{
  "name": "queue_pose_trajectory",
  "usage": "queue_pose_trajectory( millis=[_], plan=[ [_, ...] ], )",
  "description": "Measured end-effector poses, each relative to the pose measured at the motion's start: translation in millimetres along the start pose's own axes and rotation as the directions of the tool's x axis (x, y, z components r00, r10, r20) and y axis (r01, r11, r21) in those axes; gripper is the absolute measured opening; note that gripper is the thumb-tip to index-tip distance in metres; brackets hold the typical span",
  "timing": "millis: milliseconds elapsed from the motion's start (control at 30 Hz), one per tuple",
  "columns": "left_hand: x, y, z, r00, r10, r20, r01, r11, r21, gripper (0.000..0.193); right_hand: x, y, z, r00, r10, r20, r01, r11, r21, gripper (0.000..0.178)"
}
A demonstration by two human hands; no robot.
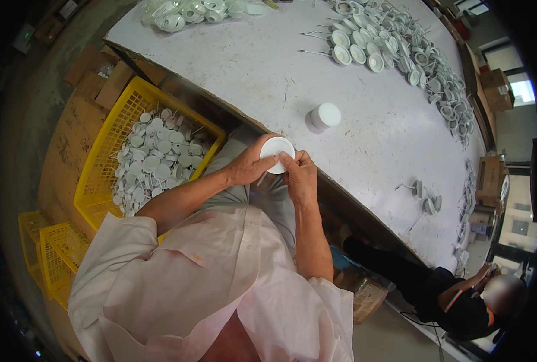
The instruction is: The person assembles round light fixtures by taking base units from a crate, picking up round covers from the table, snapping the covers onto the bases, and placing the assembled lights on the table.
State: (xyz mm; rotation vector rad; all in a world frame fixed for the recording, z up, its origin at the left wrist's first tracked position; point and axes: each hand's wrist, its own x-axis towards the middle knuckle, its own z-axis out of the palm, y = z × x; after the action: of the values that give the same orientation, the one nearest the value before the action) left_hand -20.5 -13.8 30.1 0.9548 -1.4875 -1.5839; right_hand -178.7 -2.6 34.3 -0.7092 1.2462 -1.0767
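Observation:
Between both hands, just off the table's near edge, is a round white disc-shaped lamp part (277, 146) with a raised rim. My left hand (245, 164) grips its left side, with the thumb on the disc's face. My right hand (303, 177) is closed on its lower right side, the thumb pressed on the face near the left thumb. The undersides of the fingers are hidden. On the white table (250, 78), just beyond my hands, stands a short stack of white round pieces (325, 116).
Left of me, a yellow plastic basket (93, 175) holds many white discs (154, 151) with wires. Many wired lamp parts (374, 45) cover the table's far right; a few lie nearer (428, 202). A clear bag of parts (190, 13) lies far left. Another person (461, 301) sits at right.

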Motion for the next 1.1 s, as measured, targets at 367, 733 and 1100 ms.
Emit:
queue_pose_trajectory(
  millis=[367, 733, 1100],
  plan=[
    [-2, 4, 3, 1.000, 0.019, -0.010, -0.019, 1.000, -0.018, 0.052, -4, -1, -3, 0.999, -0.008, 0.033, 0.004, 0.993, 0.114, 0.023],
    [-9, 11, 10, 0.996, -0.084, -0.019, 0.085, 0.995, 0.042, 0.050, -5, 7, -10, 0.997, 0.018, 0.075, -0.020, 1.000, 0.022, 0.025],
    [-4, -12, 6, 0.994, -0.071, -0.087, 0.065, 0.995, -0.076, 0.047, -7, 18, -1, 1.000, -0.003, 0.023, 0.005, 0.998, -0.058, 0.026]
  ],
)
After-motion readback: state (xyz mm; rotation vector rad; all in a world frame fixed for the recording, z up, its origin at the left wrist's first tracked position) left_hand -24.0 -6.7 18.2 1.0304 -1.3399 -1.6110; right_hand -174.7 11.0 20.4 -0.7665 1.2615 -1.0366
